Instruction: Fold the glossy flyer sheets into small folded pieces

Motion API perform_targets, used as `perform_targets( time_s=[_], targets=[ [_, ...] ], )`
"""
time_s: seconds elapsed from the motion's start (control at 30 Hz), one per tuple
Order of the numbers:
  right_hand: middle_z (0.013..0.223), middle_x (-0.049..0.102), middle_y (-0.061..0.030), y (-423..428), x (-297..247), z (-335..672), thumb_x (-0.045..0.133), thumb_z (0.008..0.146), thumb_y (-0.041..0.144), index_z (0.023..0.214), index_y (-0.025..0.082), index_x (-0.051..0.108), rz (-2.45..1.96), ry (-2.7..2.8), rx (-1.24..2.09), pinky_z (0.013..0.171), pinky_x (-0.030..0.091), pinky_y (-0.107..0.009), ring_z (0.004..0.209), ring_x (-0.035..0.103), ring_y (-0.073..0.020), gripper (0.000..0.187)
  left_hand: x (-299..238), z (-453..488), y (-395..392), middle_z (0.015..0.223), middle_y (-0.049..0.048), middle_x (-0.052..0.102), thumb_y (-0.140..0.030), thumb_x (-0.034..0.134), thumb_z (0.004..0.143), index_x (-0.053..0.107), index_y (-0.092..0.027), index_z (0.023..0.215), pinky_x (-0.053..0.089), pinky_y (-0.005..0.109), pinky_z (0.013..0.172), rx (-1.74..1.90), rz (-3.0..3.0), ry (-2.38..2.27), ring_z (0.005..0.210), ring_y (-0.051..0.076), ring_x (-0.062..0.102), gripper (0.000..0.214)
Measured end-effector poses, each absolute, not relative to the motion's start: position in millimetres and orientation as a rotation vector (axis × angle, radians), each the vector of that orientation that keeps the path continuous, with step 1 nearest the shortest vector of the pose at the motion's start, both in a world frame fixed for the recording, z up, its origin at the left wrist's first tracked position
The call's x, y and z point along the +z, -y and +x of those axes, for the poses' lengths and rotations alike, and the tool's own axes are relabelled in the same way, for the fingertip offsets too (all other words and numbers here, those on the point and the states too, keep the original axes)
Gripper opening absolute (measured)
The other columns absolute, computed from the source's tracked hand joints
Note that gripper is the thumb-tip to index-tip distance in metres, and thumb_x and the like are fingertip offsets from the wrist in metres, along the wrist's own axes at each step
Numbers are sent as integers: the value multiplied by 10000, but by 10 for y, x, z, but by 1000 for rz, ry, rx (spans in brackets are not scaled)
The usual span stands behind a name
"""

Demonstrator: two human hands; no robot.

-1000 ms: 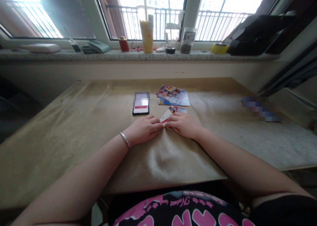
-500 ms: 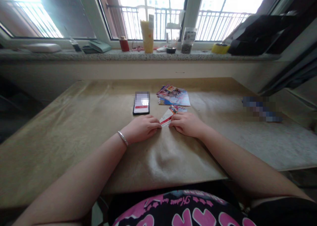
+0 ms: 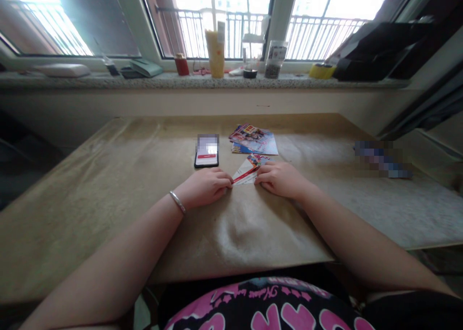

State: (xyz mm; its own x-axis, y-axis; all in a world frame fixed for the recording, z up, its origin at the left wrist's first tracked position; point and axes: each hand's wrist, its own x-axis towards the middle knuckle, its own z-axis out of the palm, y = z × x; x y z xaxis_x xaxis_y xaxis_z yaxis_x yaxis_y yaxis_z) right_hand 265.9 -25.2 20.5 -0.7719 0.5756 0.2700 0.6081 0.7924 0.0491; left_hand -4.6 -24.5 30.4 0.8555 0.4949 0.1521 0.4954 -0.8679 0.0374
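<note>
Narrow grip at both ends, fingers bunched, in the head view: left hand (image 3: pixel 211 186) on the pointed left tip, right hand (image 3: pixel 277 178) over the right part of a folded piece of thin white paper (image 3: pixel 243 171), red-striped and colourfully printed, at the centre of the frame. Cannot tell whether pinching or only pressing. Right hand now farther right than a moment ago, baring more of the striped face, probably from smoothing along the lower edge. Straight, crisp folds, roughly triangular outline, flat on a desk (image 3: pixel 108 195) with gold-beige, satiny, wrinkled covering. At upper centre, fanned glossy printed leaflets (image 3: pixel 255 139); left of those, a black-cased rectangular phone (image 3: pixel 207 160), screen lit.
</note>
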Motion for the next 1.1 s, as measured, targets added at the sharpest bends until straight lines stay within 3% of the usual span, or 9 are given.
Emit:
perform_targets(
  time_s=[0.4, 0.7, 1.1],
  targets=[
    [1014, 687, -44, 222, 116, 2722, 523, 798, 96, 918, 232, 714, -874, 2701, -62, 840, 470, -313, 963, 570, -199, 263, 345, -33, 305, 1085, 25, 677, -137, 478, 838, 679, -201, 966, 497, 311, 876, -222, -3030, 863, 960, 177, 609, 246],
    [1055, 694, -8, 240, 183, 2813, 518, 793, 119, 885, 259, 737, -1037, 2682, -52, 825, 460, -293, 956, 620, -183, 275, 300, -80, 239, 1102, 9, 676, -101, 465, 823, 675, -214, 968, 490, 301, 889, -234, -3084, 887, 990, 167, 608, 280],
    [985, 711, -21, 296, 275, 2806, 480, 831, 193, 792, 248, 736, -1281, 2704, -122, 675, 408, -261, 857, 629, -166, 264, 284, -117, 217, 1117, -5, 677, -71, 466, 795, 677, -217, 942, 486, 301, 917, -269, -3118, 885, 1022, 165, 600, 295]
  ],
)
